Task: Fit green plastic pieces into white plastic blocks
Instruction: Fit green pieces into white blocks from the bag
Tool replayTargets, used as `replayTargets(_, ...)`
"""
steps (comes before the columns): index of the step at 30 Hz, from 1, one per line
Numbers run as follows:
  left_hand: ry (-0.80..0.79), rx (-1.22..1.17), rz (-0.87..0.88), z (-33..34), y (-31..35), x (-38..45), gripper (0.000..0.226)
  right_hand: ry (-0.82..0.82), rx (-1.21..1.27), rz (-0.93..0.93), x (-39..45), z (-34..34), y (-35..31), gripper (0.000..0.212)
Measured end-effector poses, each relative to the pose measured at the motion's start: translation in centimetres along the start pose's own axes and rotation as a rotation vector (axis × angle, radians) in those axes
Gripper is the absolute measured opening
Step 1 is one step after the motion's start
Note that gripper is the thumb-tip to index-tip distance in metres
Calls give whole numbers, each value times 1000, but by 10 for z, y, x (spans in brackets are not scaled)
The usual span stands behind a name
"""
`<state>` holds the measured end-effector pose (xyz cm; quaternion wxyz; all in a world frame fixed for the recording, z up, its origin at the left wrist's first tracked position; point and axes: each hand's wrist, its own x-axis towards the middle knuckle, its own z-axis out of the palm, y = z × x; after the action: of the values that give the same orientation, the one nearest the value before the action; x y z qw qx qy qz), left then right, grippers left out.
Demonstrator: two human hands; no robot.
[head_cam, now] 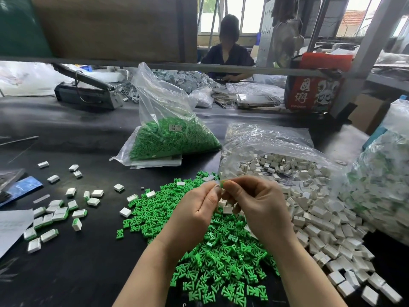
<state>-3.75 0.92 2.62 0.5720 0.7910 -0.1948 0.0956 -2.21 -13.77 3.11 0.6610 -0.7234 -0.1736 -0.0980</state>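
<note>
Working near to far, we start at the green pile [217, 258] under our wrists, loose pieces spread on the black table [88, 273], with white blocks [327, 235] spilling along its right side. Above the pile our hands meet. The left hand [197, 209] has its fingers curled, thumb and forefinger pinching what looks like a white block, though most of it is hidden. The right hand [261, 202] pinches a green piece [222, 184] at the fingertips, touching the left hand's tips, while its lower fingers curl round a few spare white blocks [228, 207].

To seat the piece well, we judge it best to hold the block steady, line the green end square to the opening, and press straight, not at a tilt, until it sits flush. Whether it has entered yet, we cannot tell.

To the left lie finished blocks [53, 216], white with green at one end, plus some plain ones. Farther off stand the bag of green pieces [172, 138] and, right of it, the open bag of blocks [276, 160].
</note>
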Motion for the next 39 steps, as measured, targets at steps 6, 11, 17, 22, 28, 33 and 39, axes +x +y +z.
replayTargets(6, 80, -47, 22, 4, -8, 1, 25, 119, -192, -147, -6, 12, 3, 19)
replayTargets(11, 104, -73, 18, 9, -11, 2, 24, 169, -265, -200, -6, 13, 2, 17)
replayTargets(17, 97, -147, 18, 11, -10, 2, 26, 167, -282, -230, -6, 11, 1, 15)
replayTargets(22, 102, -243, -9, 12, -13, 2, 27, 137, -255, -223, -5, 12, 2, 16)
replayTargets(28, 111, -397, -50, 12, -12, 2, 24, 99, -254, -225, -5, 13, 4, 23)
replayTargets(33, 80, -389, -69, 8, -9, 3, 35, 88, -151, -182, -4, 13, 5, 24)
replayTargets(39, 90, -275, -81, -1, -6, 4, 32, 92, 52, -121, -2, 11, 6, 25)
